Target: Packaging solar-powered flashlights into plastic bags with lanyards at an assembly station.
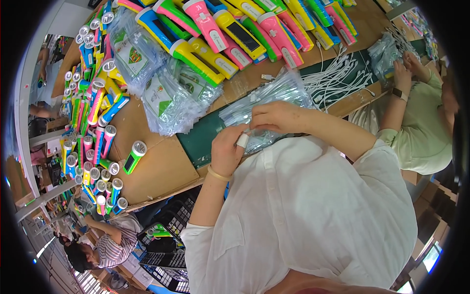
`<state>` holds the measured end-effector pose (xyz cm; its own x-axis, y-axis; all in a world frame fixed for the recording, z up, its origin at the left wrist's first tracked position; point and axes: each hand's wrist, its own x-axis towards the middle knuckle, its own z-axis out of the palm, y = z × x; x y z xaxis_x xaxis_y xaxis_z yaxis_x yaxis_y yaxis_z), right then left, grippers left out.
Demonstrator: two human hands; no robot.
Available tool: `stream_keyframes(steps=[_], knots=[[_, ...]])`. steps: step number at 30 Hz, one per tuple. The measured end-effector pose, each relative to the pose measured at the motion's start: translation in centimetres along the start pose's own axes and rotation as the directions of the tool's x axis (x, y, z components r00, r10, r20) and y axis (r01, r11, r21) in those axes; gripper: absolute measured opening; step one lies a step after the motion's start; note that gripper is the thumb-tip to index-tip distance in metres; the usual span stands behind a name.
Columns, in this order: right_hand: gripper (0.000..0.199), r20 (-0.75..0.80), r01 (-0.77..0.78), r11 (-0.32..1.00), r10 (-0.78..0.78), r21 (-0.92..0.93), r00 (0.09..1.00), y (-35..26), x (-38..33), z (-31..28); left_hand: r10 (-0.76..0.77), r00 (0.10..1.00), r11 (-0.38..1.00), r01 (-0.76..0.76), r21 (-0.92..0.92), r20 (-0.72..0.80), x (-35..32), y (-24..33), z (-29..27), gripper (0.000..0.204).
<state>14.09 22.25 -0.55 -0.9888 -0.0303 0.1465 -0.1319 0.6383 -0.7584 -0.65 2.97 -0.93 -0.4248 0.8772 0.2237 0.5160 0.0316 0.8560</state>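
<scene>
Left hand (227, 148), right hand (277, 117): fingers curled close together, grip unclear | Step: probably separating clear bags (289, 92) beneath fingertips | Next: likely calls for parting one

A loose white shirt (323, 210) is showing a front placket (272, 179), a chest pocket (228, 245) and sleeves (199, 241) ending near the elbows, while a beige band (219, 174) is circling the left wrist and a white wrap (242, 140) is covering part of the left hand (226, 146).

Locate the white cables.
In the head view, the white cables lie at upper right, between the clear bags by the right hand and the co-worker's hands.
</scene>
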Motion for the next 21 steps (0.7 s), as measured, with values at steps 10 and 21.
stream_keyframes(steps=[10,21], knots=[[0.073,-0.503,-0.481,0.731,0.218,-0.483,0.836,1.7,-0.7,-7.9,0.16,0.978,0.983,-0.171,0.073,0.132,1.0,1.0,0.2,0.02],[0.094,-0.583,-0.822,0.506,0.596,-0.262,0.552,4.3,1.1,-10.3,0.338,0.889,0.941,-0.314,-0.126,0.309,1.4,1.4,0.4,0.018]])
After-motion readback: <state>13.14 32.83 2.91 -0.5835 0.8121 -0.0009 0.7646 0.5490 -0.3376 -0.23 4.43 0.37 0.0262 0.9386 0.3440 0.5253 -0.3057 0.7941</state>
